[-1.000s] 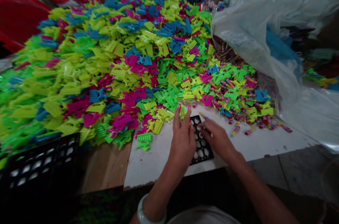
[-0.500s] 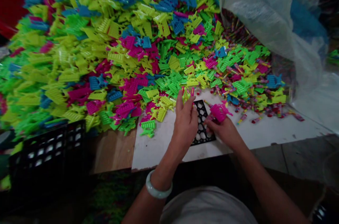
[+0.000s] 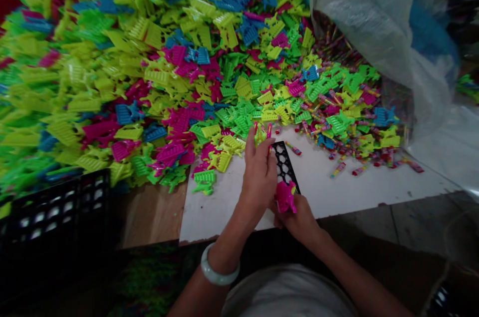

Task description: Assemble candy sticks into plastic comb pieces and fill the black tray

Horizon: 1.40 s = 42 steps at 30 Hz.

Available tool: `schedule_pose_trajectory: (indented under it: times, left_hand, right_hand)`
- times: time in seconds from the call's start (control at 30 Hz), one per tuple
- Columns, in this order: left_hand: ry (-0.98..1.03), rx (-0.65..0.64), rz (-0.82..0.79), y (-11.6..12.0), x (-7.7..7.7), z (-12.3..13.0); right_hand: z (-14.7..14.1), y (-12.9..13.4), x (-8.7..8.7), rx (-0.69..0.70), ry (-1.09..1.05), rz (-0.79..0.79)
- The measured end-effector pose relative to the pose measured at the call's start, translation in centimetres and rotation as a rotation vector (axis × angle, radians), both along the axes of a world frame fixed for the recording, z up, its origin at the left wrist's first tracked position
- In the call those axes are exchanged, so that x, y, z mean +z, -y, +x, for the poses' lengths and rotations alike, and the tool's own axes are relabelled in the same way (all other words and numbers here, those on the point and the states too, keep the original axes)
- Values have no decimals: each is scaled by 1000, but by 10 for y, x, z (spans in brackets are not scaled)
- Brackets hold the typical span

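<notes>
My left hand [image 3: 260, 169] is closed around small candy-like tubes [image 3: 269, 131], whose pink and yellow ends stick out between the fingers. Beside it, lower and to the right, my right hand [image 3: 299, 217] grips a magenta plastic piece [image 3: 286, 196] with a bit of yellow-green on it. A narrow black tray with round holes [image 3: 283, 163] lies on the white board [image 3: 322, 182]; both hands partly cover it. One loose tube [image 3: 293, 148] rests just right of the tray.
A big heap of green, yellow, blue and magenta pieces [image 3: 149, 72] spreads behind the hands. More tubes [image 3: 339, 169] lie at the right beside a translucent plastic bag [image 3: 374, 12]. Black perforated crates [image 3: 52, 212] stand at the lower left.
My right hand has moved down and left with the magenta piece, closer to my body. The loose tube right of the tray now shows. My left hand has shifted slightly left.
</notes>
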<state>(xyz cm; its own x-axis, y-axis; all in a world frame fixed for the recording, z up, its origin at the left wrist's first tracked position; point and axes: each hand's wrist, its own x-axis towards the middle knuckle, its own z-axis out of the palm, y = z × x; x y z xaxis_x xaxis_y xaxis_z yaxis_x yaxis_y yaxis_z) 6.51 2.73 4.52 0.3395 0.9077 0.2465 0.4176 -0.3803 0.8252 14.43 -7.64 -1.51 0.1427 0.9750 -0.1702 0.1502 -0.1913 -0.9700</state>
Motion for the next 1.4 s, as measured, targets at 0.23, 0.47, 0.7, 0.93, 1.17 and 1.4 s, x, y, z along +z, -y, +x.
schedule_pose_trajectory:
  times: [0.23, 0.47, 0.7, 0.93, 1.17, 1.4]
  left_hand:
    - [-71, -22, -14, -1, 6, -3]
    - [-29, -34, 16, -4, 1, -2]
    - [-24, -31, -15, -3, 2, -2]
    - [-44, -20, 1, -5, 3, -2]
    - [-138, -39, -30, 5, 12, -17]
    - [-169, -38, -39, 3, 27, -27]
  right_hand:
    - [-13, -1, -10, 134, 534, 164]
    - [75, -45, 20, -435, -139, 126]
    - [126, -103, 22, -640, -910, 94]
    - [113, -110, 26, -628, -989, 71]
    - [102, -51, 30, -134, -358, -92]
    - [109, -18, 22, -16, 601, -274]
